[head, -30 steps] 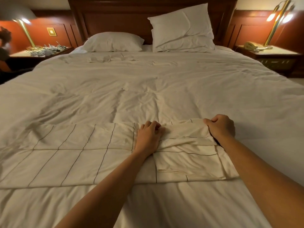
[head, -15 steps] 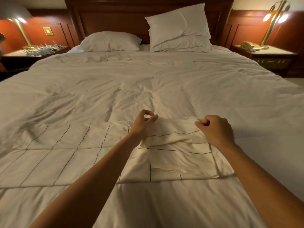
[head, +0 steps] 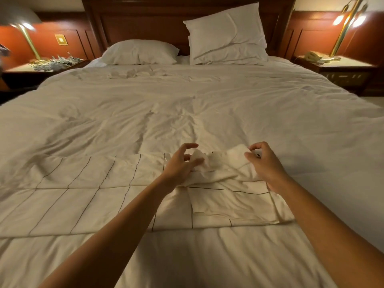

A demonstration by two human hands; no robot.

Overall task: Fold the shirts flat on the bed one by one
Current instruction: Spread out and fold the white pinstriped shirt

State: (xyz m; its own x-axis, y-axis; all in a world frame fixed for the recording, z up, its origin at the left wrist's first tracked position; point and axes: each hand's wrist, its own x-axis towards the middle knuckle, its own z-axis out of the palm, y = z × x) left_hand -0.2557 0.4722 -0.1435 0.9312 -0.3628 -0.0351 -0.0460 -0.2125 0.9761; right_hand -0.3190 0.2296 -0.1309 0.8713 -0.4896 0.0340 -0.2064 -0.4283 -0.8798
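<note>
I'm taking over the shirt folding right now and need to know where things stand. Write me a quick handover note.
Left hand: fingers curved over a bunched fold of the cream shirt with thin dark lines; grip unclear.
Right hand: seems to pinch the shirt's far edge.
The shirt lies on the near part of the white-sheeted bed, left portion spread flat, right portion layered.
Done: right side folded over.
Left to do: smooth the bunched far edge, fold the spread portion.
</note>
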